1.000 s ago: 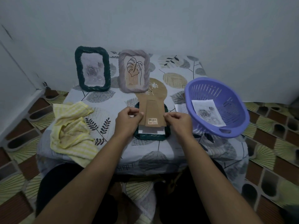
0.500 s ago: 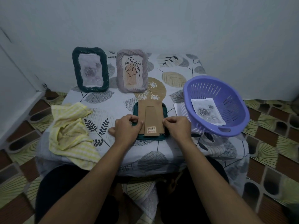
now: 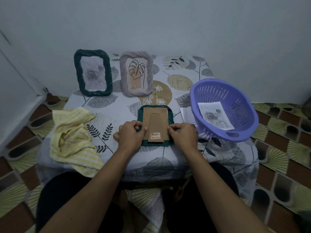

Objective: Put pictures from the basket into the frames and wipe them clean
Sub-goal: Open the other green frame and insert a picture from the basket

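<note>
A dark green frame lies face down near the table's front edge, its brown cardboard back and stand facing up. My left hand pinches the back's left edge and my right hand pinches its right edge. The back sits flat inside the frame. A purple basket stands tilted at the right with a rose picture inside. Two standing frames are at the back: a dark green frame with a rose picture and a grey-lilac frame with a leaf drawing. A yellow cloth lies crumpled at the left.
The small table wears a leaf-print cover and stands against a pale wall. A white sheet of paper pokes out from under the basket. Patterned floor tiles surround the table, and my dark-clothed legs are under its front edge.
The cardboard back, raised over the frame a second ago with a white sheet showing beneath, now lies pressed flat in the frame. Both hands came down with it.
</note>
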`<move>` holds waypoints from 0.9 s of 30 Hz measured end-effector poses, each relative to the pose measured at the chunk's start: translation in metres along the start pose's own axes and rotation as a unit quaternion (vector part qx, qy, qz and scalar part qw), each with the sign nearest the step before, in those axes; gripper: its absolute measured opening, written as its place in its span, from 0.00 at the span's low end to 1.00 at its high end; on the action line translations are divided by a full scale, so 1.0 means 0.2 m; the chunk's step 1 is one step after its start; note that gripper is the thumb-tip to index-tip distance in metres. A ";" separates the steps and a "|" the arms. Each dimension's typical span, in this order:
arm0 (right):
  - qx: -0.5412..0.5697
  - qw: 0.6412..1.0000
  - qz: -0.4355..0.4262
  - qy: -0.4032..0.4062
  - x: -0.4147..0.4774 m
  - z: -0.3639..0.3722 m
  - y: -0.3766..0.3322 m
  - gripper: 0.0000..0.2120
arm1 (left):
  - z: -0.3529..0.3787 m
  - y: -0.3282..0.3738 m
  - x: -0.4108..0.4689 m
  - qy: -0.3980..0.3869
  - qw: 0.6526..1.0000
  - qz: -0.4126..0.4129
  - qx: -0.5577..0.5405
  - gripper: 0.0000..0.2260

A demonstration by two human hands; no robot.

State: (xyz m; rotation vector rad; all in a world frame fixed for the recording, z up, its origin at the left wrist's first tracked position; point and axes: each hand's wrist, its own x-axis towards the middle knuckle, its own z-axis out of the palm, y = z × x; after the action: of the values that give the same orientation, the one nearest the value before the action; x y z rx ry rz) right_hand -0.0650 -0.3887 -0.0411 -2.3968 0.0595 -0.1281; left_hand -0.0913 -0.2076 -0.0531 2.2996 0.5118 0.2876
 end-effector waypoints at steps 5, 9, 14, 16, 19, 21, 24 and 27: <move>-0.010 1.000 0.008 -0.004 0.00 0.00 0.00 0.10 | 0.00 0.00 0.00 0.004 1.000 -0.003 0.005 0.10; -0.036 0.999 0.011 0.003 0.01 0.01 0.00 0.10 | 0.00 0.00 0.00 0.001 1.000 -0.007 0.004 0.10; -0.071 0.997 0.018 0.006 0.01 -0.01 -0.01 0.11 | 0.00 0.01 0.00 0.004 1.000 -0.011 0.006 0.11; -0.075 0.997 0.017 0.002 0.01 -0.01 -0.01 0.12 | 0.00 0.01 0.00 0.005 1.000 -0.011 0.007 0.11; -0.079 0.996 0.012 -0.026 0.02 -0.02 -0.02 0.16 | 0.01 0.01 0.00 0.009 1.000 -0.008 0.011 0.11; -0.071 0.997 0.012 -0.042 0.02 -0.02 -0.03 0.19 | 0.01 0.01 0.00 0.012 1.000 -0.006 0.015 0.12; -0.060 0.996 0.017 -0.067 0.04 -0.01 -0.03 0.22 | 0.01 0.00 0.00 0.009 1.000 -0.006 0.024 0.12; -0.046 0.995 0.022 -0.083 0.05 0.00 -0.04 0.20 | 0.01 0.00 0.00 0.006 1.000 -0.009 0.017 0.10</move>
State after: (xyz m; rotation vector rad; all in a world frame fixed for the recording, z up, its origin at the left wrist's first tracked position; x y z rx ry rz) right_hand -0.0553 -0.3836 -0.0348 -2.4864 0.0416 0.0960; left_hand -0.0912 -0.2079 -0.0546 2.3264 0.5471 0.2872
